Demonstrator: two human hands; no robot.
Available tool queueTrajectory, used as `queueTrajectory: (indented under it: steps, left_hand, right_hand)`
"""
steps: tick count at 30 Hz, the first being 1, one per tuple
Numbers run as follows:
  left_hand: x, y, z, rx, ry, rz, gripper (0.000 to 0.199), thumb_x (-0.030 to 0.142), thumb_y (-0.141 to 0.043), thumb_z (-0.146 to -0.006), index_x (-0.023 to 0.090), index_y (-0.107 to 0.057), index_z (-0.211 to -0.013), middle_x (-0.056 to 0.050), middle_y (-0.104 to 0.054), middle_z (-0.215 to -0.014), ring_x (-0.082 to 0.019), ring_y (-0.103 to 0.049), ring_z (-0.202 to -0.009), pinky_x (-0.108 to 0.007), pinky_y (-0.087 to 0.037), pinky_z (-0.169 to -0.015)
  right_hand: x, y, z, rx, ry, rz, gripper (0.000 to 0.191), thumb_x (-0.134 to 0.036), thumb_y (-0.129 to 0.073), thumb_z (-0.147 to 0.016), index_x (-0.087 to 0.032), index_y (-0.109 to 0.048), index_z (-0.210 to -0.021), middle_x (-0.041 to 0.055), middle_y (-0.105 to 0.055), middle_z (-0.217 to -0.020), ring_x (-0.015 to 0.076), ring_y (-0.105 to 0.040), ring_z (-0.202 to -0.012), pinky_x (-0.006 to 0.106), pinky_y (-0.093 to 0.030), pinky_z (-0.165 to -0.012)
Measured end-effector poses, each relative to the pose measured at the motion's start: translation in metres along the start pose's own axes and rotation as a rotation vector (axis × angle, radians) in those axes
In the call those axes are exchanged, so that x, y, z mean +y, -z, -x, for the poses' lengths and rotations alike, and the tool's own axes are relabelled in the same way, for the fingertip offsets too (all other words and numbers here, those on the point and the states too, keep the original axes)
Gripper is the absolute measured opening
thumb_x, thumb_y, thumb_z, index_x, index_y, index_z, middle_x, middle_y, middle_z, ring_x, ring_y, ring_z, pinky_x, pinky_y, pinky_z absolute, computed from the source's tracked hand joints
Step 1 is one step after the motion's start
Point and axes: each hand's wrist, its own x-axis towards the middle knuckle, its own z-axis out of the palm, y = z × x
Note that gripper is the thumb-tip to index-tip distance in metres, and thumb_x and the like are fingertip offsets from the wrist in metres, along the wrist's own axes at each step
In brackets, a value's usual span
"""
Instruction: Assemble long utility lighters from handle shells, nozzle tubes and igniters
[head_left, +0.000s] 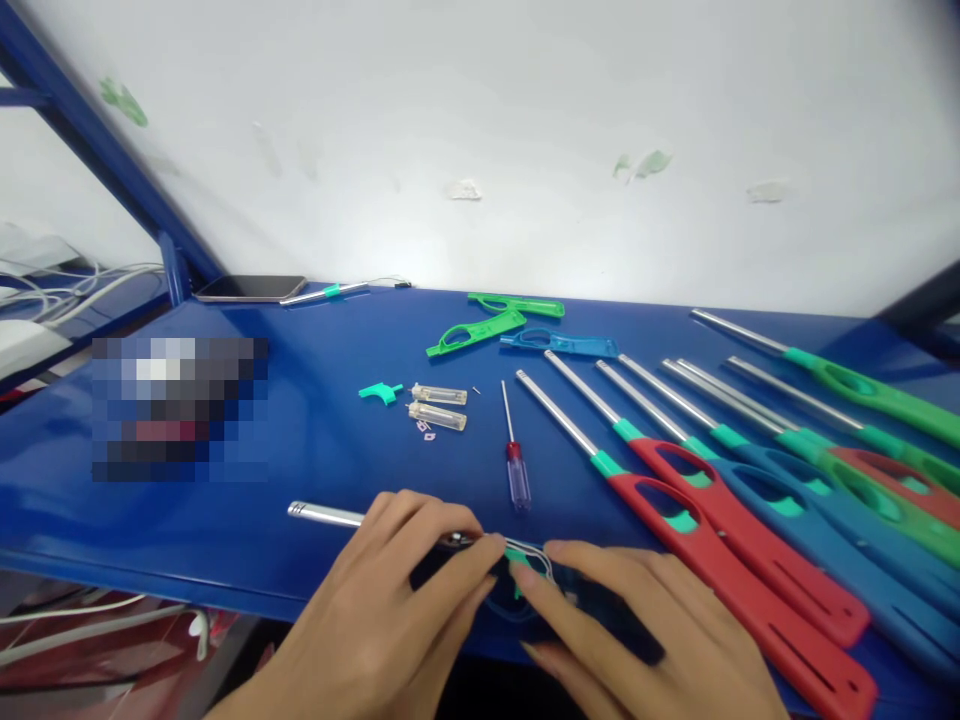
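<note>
My left hand (405,590) is closed around the front part of a partly open stick lighter, whose metal tube (326,514) sticks out to the left. Between my hands show its green trigger (517,556), thin wires (536,549) and a dark blue handle shell, mostly hidden. My right hand (637,605) closes on the handle end, its thumb and index finger near the trigger and wires. Just beyond lies a screwdriver (517,475) with a clear purple-red handle. Further back are two clear fuel tanks (437,416) and a loose green trigger (381,392).
Several finished-looking stick lighters (742,590) in red, blue and green fan out on the right. Green shell halves (480,332) and a blue shell half (562,343) lie near the wall. A phone (251,288) and a metal tube with wires (322,294) are at the back left.
</note>
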Motion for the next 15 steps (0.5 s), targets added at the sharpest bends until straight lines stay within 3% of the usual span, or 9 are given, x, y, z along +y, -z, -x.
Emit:
queueTrajectory:
  steps: [3, 8, 15]
  left_hand:
    - [0.0, 0.001, -0.001, -0.005, -0.024, -0.001, 0.029, 0.007, -0.05, -0.107, 0.02, -0.073, -0.119, -0.005, -0.073, -0.106, -0.019, -0.059, -0.09, -0.032, -0.052, -0.084]
    - [-0.003, 0.009, -0.014, -0.125, -0.134, -0.067, 0.035, 0.015, -0.04, -0.115, 0.021, -0.073, -0.125, -0.002, -0.074, -0.116, -0.018, -0.06, -0.103, -0.03, -0.049, -0.095]
    - [-0.001, 0.011, -0.032, -0.095, -0.354, -0.158, 0.045, 0.011, -0.034, -0.116, 0.016, -0.077, -0.101, 0.001, -0.077, -0.092, -0.017, -0.061, -0.086, -0.035, -0.046, -0.091]
  right_hand:
    - [0.002, 0.001, 0.008, -0.03, -0.032, 0.003, 0.029, -0.034, -0.056, -0.11, -0.034, -0.074, -0.134, -0.0025, -0.082, -0.112, 0.0148, -0.081, -0.091, 0.026, -0.062, -0.081]
    - [0.004, 0.002, 0.016, -0.056, -0.173, -0.054, 0.041, -0.036, -0.061, -0.107, -0.029, -0.064, -0.147, 0.0005, -0.079, -0.122, 0.0171, -0.08, -0.102, 0.025, -0.065, -0.09]
    - [0.008, 0.003, 0.009, -0.183, -0.26, -0.271, 0.037, -0.035, -0.059, -0.108, -0.035, -0.055, -0.144, -0.0063, -0.08, -0.115, 0.0113, -0.078, -0.097, 0.017, -0.062, -0.091]
